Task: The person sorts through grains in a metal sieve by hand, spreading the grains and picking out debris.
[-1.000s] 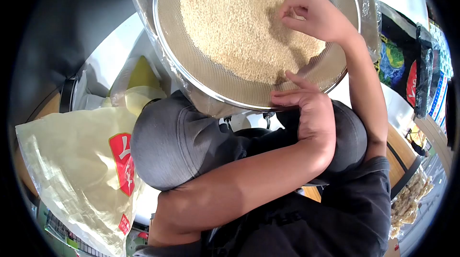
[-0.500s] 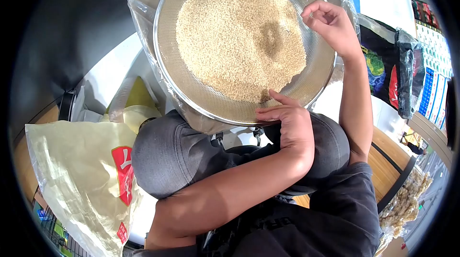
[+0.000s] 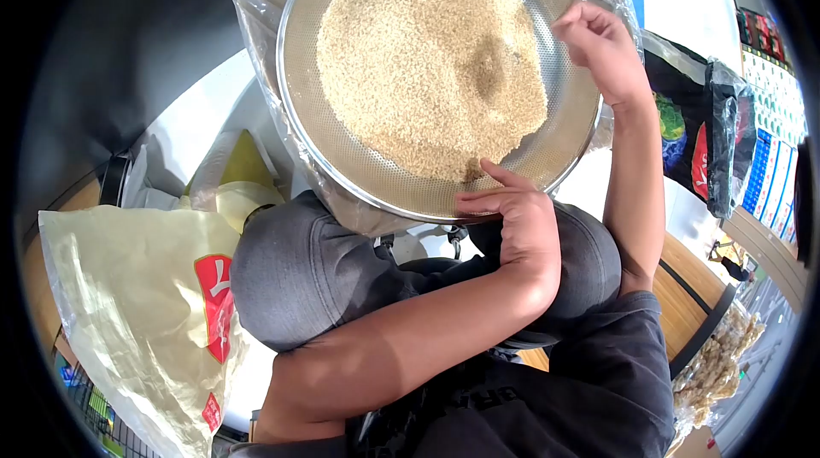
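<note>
A round metal mesh sieve sits above my knees, with a wide heap of small pale tan grains in it; their exact kind is hard to tell. My left hand lies over the sieve's near rim, fingers apart and stretched toward the heap's lower edge. Raised over the sieve's right side, my right hand has thumb and fingers pinched together. Anything between those fingertips is too small to make out. A shadowed hollow marks the grains to its left. Clear plastic spreads beneath the sieve.
A large pale yellow bag with red labels stands at the left, beside my knee. Dark printed packaging lies at the right. Below it are a wooden stool and a clear bag of light brown pieces.
My right hand has moved slightly right, away from the grains, and its fingers have curled closer together. My left hand stays at the near rim. The view has shifted slightly.
</note>
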The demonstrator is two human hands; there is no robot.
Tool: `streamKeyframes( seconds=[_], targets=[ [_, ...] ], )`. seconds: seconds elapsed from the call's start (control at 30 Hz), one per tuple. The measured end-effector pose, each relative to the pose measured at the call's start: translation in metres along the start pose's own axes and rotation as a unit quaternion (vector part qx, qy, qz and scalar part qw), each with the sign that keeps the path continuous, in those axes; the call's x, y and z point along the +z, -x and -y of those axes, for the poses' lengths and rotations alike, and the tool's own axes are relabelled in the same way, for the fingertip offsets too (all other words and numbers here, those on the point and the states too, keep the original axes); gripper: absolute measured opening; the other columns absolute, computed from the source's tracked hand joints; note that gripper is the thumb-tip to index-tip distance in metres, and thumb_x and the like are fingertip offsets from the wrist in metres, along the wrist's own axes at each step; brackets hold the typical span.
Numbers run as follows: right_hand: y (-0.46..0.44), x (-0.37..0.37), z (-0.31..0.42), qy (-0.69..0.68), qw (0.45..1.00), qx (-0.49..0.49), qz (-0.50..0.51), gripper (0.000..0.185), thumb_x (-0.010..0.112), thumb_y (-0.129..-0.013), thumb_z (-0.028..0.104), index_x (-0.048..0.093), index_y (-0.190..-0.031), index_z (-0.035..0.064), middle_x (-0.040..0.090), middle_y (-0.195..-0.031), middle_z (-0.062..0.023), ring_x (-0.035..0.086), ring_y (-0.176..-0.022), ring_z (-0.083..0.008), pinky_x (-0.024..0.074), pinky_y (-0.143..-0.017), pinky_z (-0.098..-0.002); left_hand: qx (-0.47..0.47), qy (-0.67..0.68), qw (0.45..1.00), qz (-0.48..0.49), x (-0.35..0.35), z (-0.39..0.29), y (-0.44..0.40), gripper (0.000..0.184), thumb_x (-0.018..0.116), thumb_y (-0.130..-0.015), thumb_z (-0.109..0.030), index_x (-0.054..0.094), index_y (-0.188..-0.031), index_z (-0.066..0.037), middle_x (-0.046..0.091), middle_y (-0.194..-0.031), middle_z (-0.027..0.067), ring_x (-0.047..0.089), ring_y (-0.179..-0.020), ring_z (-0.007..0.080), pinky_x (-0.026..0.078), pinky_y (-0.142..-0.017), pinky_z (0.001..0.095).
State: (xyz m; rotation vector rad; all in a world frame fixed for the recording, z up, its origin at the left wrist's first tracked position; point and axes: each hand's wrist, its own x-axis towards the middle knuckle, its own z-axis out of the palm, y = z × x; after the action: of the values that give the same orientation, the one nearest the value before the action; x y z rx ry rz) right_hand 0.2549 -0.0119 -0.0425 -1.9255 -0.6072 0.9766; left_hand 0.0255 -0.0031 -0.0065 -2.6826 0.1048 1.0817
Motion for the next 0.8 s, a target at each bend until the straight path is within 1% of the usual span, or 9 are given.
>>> streamKeyframes(
  seconds=[0.07, 0.1, 0.17, 0.2, 0.53, 0.63, 0.7, 0.77, 0.8],
  targets=[
    [0.000, -0.001, -0.003, 0.002, 0.992, -0.028, -0.125, 0.009, 0.071, -0.091, 0.012, 0.074, -0.094, 0.0048, 0.055, -0.072, 0.0103, 0.040, -0.060, 0.0009, 0.0301, -0.054, -0.0189, 0.002, 0.004, 1.000, -0.004, -0.001, 0.001, 0.000, 0.041, 0.062, -0.092, -0.010, 0.060, -0.130, 0.006, 0.059, -0.137, 0.0278, 0.075, -0.091, 0.0401, 0.066, -0.070, 0.0469],
    [-0.001, 0.000, -0.001, 0.002, 0.992, -0.030, -0.123, 0.009, 0.071, -0.091, 0.012, 0.074, -0.094, 0.0048, 0.055, -0.072, 0.0103, 0.040, -0.060, 0.0009, 0.0301, -0.054, -0.0189, 0.000, 0.005, 1.000, -0.004, -0.001, 0.001, 0.000, 0.041, 0.062, -0.092, -0.010, 0.060, -0.130, 0.006, 0.059, -0.137, 0.0278, 0.075, -0.091, 0.0401, 0.066, -0.070, 0.0469],
    [-0.002, 0.001, 0.004, 0.061, 0.943, -0.054, -0.322, 0.013, 0.070, -0.093, 0.013, 0.075, -0.099, 0.0017, 0.054, -0.071, 0.0104, 0.041, -0.060, 0.0007, 0.0297, -0.054, -0.0187, 0.017, 0.002, 1.000, -0.004, -0.001, 0.002, 0.000, 0.042, 0.063, -0.092, -0.011, 0.061, -0.130, 0.007, 0.058, -0.137, 0.0278, 0.075, -0.092, 0.0400, 0.066, -0.069, 0.0467],
    [-0.002, -0.006, 0.003, 0.066, 0.934, -0.042, -0.349, 0.016, 0.070, -0.095, 0.013, 0.075, -0.103, -0.0003, 0.053, -0.070, 0.0102, 0.040, -0.060, 0.0006, 0.0287, -0.053, -0.0187, 0.014, 0.003, 1.000, -0.004, 0.000, 0.002, 0.000, 0.042, 0.063, -0.092, -0.011, 0.061, -0.130, 0.007, 0.058, -0.137, 0.0278, 0.075, -0.092, 0.0400, 0.066, -0.069, 0.0467],
    [-0.009, -0.018, -0.014, 0.076, 0.915, -0.031, -0.395, 0.019, 0.067, -0.097, 0.011, 0.076, -0.109, -0.0012, 0.051, -0.068, 0.0105, 0.037, -0.058, 0.0009, 0.0278, -0.053, -0.0186, -0.029, -0.003, 0.999, -0.015, 0.000, -0.002, 0.002, 0.041, 0.061, -0.093, -0.008, 0.059, -0.131, 0.007, 0.061, -0.134, 0.0272, 0.075, -0.092, 0.0390, 0.066, -0.070, 0.0487],
    [-0.012, 0.001, 0.000, 0.069, 0.936, -0.112, -0.327, 0.019, 0.066, -0.099, 0.011, 0.076, -0.110, 0.0002, 0.051, -0.068, 0.0107, 0.038, -0.058, 0.0005, 0.0283, -0.053, -0.0189, -0.077, 0.011, 0.997, 0.000, 0.003, -0.016, -0.008, 0.041, 0.060, -0.093, -0.004, 0.058, -0.130, 0.013, 0.067, -0.126, 0.0257, 0.075, -0.090, 0.0380, 0.066, -0.070, 0.0500],
    [-0.018, 0.024, 0.013, 0.093, 0.946, -0.120, -0.285, 0.020, 0.064, -0.101, 0.013, 0.076, -0.112, 0.0018, 0.049, -0.066, 0.0104, 0.038, -0.059, -0.0005, 0.0285, -0.054, -0.0204, -0.112, 0.019, 0.994, -0.008, 0.002, -0.018, -0.007, 0.040, 0.058, -0.095, -0.002, 0.055, -0.131, 0.014, 0.069, -0.122, 0.0235, 0.076, -0.087, 0.0364, 0.067, -0.070, 0.0484],
    [-0.027, 0.049, 0.023, 0.144, 0.983, -0.075, -0.085, 0.023, 0.062, -0.103, 0.015, 0.073, -0.118, 0.0015, 0.056, -0.074, 0.0059, 0.047, -0.064, -0.0028, 0.0392, -0.058, -0.0216, -0.051, -0.014, 0.999, -0.015, 0.005, -0.014, -0.005, 0.040, 0.057, -0.096, -0.004, 0.055, -0.133, 0.012, 0.068, -0.124, 0.0233, 0.076, -0.087, 0.0344, 0.067, -0.071, 0.0460],
    [-0.032, 0.066, 0.027, 0.112, 0.991, -0.079, -0.007, 0.025, 0.059, -0.104, 0.015, 0.071, -0.121, 0.0008, 0.061, -0.081, 0.0024, 0.055, -0.073, -0.0056, 0.0458, -0.066, -0.0228, -0.054, -0.012, 0.998, -0.010, 0.005, -0.013, -0.004, 0.040, 0.057, -0.096, -0.004, 0.055, -0.133, 0.012, 0.068, -0.124, 0.0233, 0.076, -0.087, 0.0344, 0.067, -0.071, 0.0460]
  ],
)
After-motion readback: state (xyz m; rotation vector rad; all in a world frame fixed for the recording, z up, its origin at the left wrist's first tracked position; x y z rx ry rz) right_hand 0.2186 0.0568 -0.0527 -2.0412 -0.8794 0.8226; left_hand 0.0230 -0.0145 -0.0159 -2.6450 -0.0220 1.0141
